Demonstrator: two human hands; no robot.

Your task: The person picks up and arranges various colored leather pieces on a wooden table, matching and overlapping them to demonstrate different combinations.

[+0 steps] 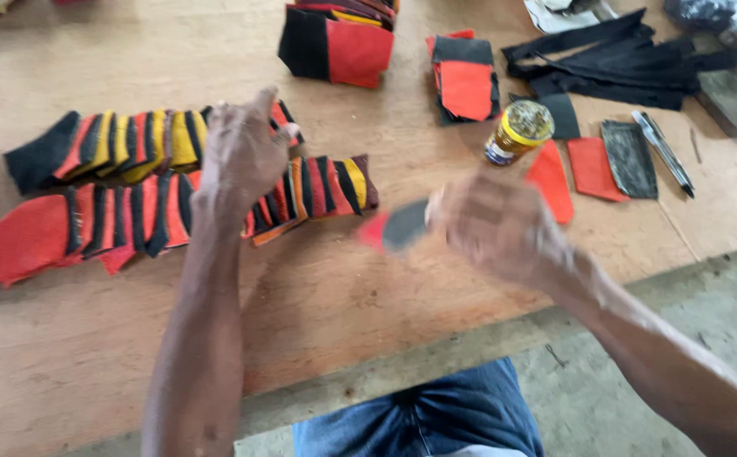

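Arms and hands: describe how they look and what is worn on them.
Both arms are bare, with no sleeves in view. The left hand and right hand wear no gloves; no rings or watch can be made out, though the right is blurred. Blue trousers show below.

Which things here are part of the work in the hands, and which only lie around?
In use: right hand holding a red-and-black piece; left hand over the overlapped rows of pieces; open tin.

Lying about: black strips, pen, two stacks.
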